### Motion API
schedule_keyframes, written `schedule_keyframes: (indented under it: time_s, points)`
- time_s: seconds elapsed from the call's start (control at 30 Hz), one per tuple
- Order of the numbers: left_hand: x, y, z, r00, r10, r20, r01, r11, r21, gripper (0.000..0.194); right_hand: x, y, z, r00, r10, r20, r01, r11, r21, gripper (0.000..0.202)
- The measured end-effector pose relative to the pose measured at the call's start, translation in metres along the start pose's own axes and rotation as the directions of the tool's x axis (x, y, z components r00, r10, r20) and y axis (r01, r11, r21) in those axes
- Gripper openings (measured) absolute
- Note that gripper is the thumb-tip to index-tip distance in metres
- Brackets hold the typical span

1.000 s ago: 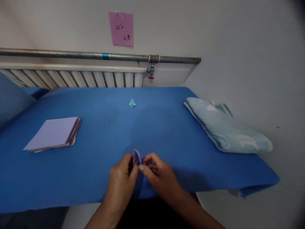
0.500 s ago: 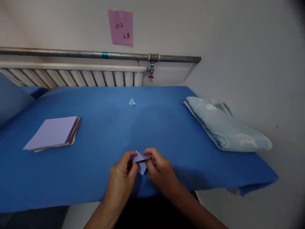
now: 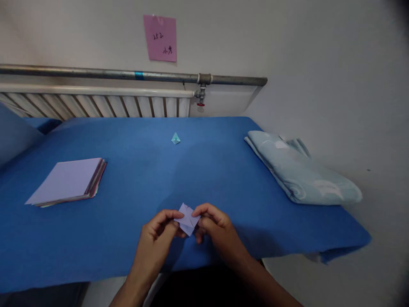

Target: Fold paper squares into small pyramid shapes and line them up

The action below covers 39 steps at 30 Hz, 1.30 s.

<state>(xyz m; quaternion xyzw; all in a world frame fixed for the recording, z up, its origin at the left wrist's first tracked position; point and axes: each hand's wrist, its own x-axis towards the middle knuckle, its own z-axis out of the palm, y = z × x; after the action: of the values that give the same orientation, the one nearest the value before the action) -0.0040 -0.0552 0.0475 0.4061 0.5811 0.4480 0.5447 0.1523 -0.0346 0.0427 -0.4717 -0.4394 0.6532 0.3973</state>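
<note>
Paper piece, folded and lilac, was between your hands near the front edge of the blue cover. Your left hand pinched its left side; your right hand pinched its right side. A stack of sheets lay to the left, a small teal folded paper beyond.

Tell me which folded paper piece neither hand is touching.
The small turquoise one, lying on the blue sheet; the purple one is held between the left hand and right hand.
</note>
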Motion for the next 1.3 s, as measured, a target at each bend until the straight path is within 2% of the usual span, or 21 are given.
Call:
schedule_keyframes:
  time_s: [0.1, 0.23, 0.43, 0.57, 0.73, 0.8, 0.87, 0.97, 1.03, 1.1, 1.17, 1.3]
  points:
    - [0.001, -0.004, -0.001, 1.000, 0.000, -0.019, 0.000, 1.000, -0.010, 0.014, -0.002, -0.001, -0.002, 0.999, -0.022, 0.024, 0.024, 0.995, -0.092, 0.016]
    - [0.004, -0.012, 0.002, 1.000, -0.015, -0.020, 0.012, 0.990, -0.140, 0.021, -0.003, 0.005, 0.001, 0.999, -0.048, -0.001, 0.048, 0.988, -0.146, 0.008]
    - [0.006, -0.016, 0.001, 0.999, -0.013, 0.033, 0.021, 0.965, -0.262, 0.029, -0.003, 0.009, 0.004, 0.972, -0.230, -0.052, 0.203, 0.928, -0.312, 0.010]
    - [0.006, -0.014, 0.002, 0.993, -0.069, 0.095, 0.095, 0.949, -0.299, 0.028, -0.003, 0.008, 0.004, 0.976, -0.213, -0.052, 0.196, 0.952, -0.235, 0.012]
    - [0.007, -0.013, 0.002, 0.990, -0.105, 0.099, 0.133, 0.927, -0.351, 0.029, -0.005, 0.005, 0.003, 0.990, -0.122, 0.067, 0.126, 0.991, -0.054, 0.018]
    - [0.006, -0.012, 0.001, 0.987, -0.124, 0.107, 0.154, 0.919, -0.363, 0.033, -0.006, 0.004, 0.002, 0.986, -0.134, 0.101, 0.139, 0.989, -0.048, 0.027]
    - [0.005, -0.010, -0.001, 0.982, -0.135, 0.133, 0.176, 0.910, -0.375, 0.038, -0.005, 0.005, 0.003, 0.988, -0.131, 0.087, 0.137, 0.988, -0.074, 0.031]
    - [0.002, -0.009, -0.005, 0.972, -0.112, 0.209, 0.183, 0.914, -0.362, 0.046, -0.003, 0.006, 0.003, 0.993, -0.120, 0.020, 0.121, 0.984, -0.128, 0.021]
    - [0.001, -0.009, -0.007, 0.965, -0.093, 0.246, 0.164, 0.944, -0.287, 0.048, -0.002, 0.007, 0.002, 0.989, -0.145, -0.004, 0.142, 0.975, -0.173, 0.015]
    - [0.001, -0.011, -0.007, 0.968, -0.098, 0.233, 0.147, 0.968, -0.201, 0.047, -0.003, 0.007, 0.002, 0.981, -0.193, -0.012, 0.185, 0.953, -0.238, 0.013]
    - [0.003, -0.013, -0.006, 0.978, -0.115, 0.173, 0.146, 0.973, -0.176, 0.038, -0.005, 0.006, 0.002, 0.973, -0.229, 0.007, 0.220, 0.925, -0.309, 0.014]
    - [0.007, -0.017, -0.004, 0.984, -0.141, 0.112, 0.172, 0.922, -0.348, 0.030, -0.012, 0.000, 0.001, 0.961, -0.259, 0.096, 0.276, 0.915, -0.295, 0.022]
